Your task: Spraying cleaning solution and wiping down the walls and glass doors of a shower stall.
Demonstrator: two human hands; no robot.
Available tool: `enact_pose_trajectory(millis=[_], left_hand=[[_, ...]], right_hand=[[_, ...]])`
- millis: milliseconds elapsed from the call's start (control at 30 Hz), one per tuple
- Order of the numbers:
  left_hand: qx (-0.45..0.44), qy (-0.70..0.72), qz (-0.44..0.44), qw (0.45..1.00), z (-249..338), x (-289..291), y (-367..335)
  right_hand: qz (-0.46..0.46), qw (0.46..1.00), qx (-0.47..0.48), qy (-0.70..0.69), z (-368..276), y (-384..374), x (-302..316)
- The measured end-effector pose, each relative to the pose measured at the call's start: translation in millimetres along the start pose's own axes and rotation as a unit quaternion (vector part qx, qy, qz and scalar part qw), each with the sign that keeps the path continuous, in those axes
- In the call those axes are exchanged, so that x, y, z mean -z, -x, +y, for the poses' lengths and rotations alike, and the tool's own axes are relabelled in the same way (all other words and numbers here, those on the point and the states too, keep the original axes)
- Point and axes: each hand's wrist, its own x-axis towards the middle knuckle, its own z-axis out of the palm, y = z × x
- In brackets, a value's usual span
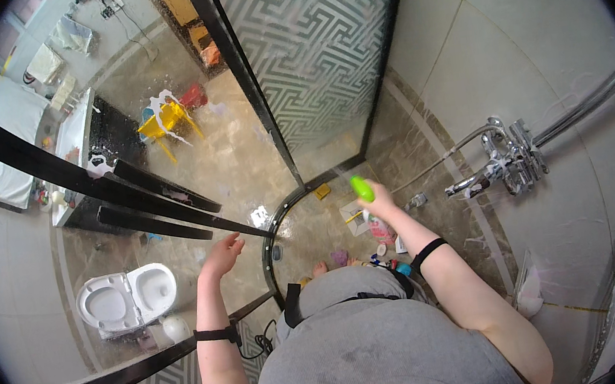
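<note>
My right hand [378, 197] is closed around the neck of a spray bottle with a bright green head [361, 188] and a pink body [380, 231]. A faint streak of mist leaves its nozzle toward the patterned glass panel [323, 61]. My left hand [222, 257] hangs in the air near the black shower door frame [236, 227], its fingers apart and nothing in them. I cannot tell whether it touches the glass.
A chrome shower mixer [509, 161] juts from the right wall, with foam on it. Several bottles [399, 265] stand by my feet. A curved black threshold [270, 234] edges the shower floor. Beyond the glass are a toilet [126, 297] and a yellow stool [167, 121].
</note>
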Motion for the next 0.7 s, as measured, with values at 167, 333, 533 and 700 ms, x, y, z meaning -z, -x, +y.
enact_pose_trajectory(millis=[167, 333, 533, 700], left_hand=[[-0.014, 0.017, 0.010, 1.000, -10.9, 6.4, -1.2], [0.008, 0.001, -0.017, 1.000, -11.9, 1.2, 1.5], [-0.005, -0.012, -0.023, 1.000, 6.8, 0.1, -1.5], [-0.011, -0.015, -0.023, 1.000, 12.7, -2.1, 1.0]], right_hand=[[0.203, 0.962, -0.175, -0.048, 52.2, 4.5, 8.2], [-0.101, 0.992, 0.001, 0.074, 6.7, 15.1, -0.2], [0.118, 0.966, -0.221, 0.057, 42.9, 10.8, 10.3], [-0.072, 0.996, 0.000, 0.057, 17.8, 22.1, -5.6]])
